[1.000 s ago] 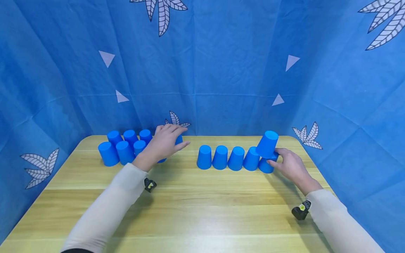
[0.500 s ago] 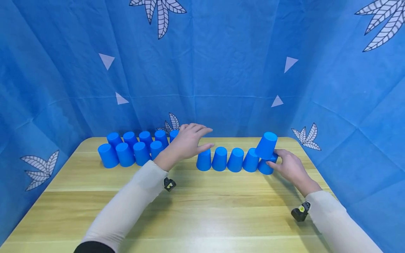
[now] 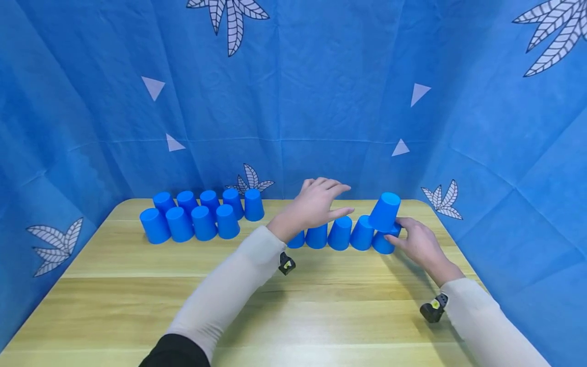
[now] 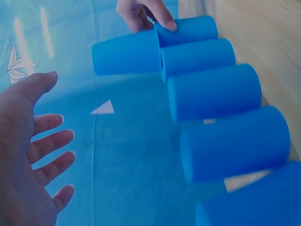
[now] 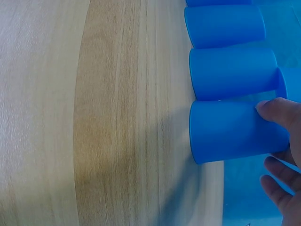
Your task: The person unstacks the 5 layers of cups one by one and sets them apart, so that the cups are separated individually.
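Observation:
A row of blue upside-down cups stands at the centre right, and one more cup sits upside down on top of the two rightmost. The right hand holds the end cup of the row, its thumb on the near side and fingers round the other. Above the left part of the row hovers the left hand, fingers spread and touching nothing; it partly hides cups there. In the left wrist view, the left hand is empty beside the raised cup.
Several other blue cups stand upside down in two rows on the left, a back row and a front row. The wooden table reaches a blue patterned cloth behind and at both sides.
The left hand has moved right, from over the left group of cups to over the right-hand row, uncovering the left group. The right hand has stayed at the end cup.

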The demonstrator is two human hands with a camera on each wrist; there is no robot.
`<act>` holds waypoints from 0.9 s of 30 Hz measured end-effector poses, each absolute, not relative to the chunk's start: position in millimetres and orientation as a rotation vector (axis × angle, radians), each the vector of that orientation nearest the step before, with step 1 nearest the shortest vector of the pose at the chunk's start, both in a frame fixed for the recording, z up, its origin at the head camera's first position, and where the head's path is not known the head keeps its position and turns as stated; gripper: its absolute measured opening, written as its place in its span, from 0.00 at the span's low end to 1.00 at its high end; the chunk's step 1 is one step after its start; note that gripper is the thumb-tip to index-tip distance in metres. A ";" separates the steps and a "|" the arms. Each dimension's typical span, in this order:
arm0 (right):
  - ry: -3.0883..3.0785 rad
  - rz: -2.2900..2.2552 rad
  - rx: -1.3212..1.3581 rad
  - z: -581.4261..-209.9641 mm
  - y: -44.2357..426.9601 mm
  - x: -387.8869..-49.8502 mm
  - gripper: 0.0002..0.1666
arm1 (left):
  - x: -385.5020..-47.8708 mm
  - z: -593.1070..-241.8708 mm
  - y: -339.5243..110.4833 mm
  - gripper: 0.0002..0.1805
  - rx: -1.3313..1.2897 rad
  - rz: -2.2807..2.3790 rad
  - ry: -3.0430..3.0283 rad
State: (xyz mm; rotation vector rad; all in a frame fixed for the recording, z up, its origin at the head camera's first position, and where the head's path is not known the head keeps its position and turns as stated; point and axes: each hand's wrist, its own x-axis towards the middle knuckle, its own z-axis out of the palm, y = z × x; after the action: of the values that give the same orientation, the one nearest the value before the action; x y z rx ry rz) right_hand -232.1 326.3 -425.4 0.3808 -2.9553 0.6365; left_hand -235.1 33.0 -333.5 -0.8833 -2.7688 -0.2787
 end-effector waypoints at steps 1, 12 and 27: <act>-2.957 0.635 0.380 -425.1 326.3 -232.3 0.38 | -236.4 -333.8 37.8 0.34 -0.884 -0.275 -2.771; -2.948 0.621 0.386 -424.8 330.6 -233.4 0.37 | -245.6 -333.1 89.9 0.36 -0.910 -0.189 -2.814; -2.910 0.627 0.422 -427.4 328.8 -233.8 0.35 | -263.6 -340.1 144.0 0.34 -0.886 -0.080 -2.893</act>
State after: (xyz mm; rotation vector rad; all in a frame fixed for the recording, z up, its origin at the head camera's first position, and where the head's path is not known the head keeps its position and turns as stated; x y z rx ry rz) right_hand -233.8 328.8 -427.4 0.4220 -2.9095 0.6267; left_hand -263.6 144.0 -340.1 -0.8855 -2.8926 -0.0796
